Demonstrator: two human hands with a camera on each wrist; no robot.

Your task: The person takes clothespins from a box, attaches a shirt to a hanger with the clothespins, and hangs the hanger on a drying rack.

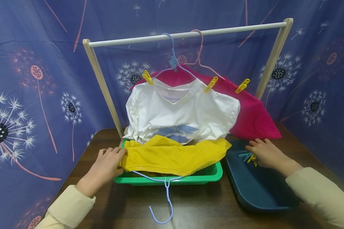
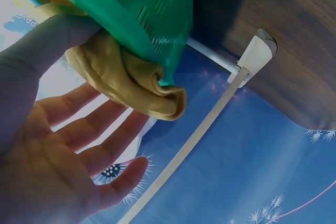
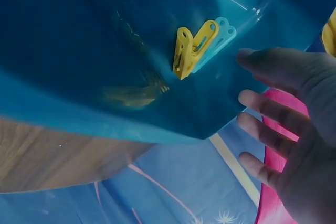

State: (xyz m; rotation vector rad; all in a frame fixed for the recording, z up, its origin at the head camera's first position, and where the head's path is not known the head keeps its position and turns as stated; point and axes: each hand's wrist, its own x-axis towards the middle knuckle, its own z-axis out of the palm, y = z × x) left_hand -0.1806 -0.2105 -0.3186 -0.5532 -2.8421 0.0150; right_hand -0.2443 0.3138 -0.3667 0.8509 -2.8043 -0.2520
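Observation:
A folded yellow T-shirt (image 1: 172,156) with a blue hanger (image 1: 167,184) in its neck lies across a green basket (image 1: 215,173). My left hand (image 1: 110,160) pinches the shirt's left end; in the left wrist view the thumb lies over the yellow cloth (image 2: 118,72), with the other fingers spread on its far side. Over the dark blue tray (image 1: 246,187) hovers my right hand (image 1: 268,154), its fingers apart and holding nothing. Beside them in the tray lie a yellow clothespin (image 3: 189,51) and a light blue clothespin (image 3: 218,43).
Behind the basket, a white T-shirt (image 1: 180,114) and a magenta garment (image 1: 255,117) hang from a rack's white rail (image 1: 232,30). Yellow clothespins (image 1: 211,84) grip both garments, and a light blue clothespin (image 1: 173,62) sits on the front hanger. Wooden posts (image 1: 103,86) flank them.

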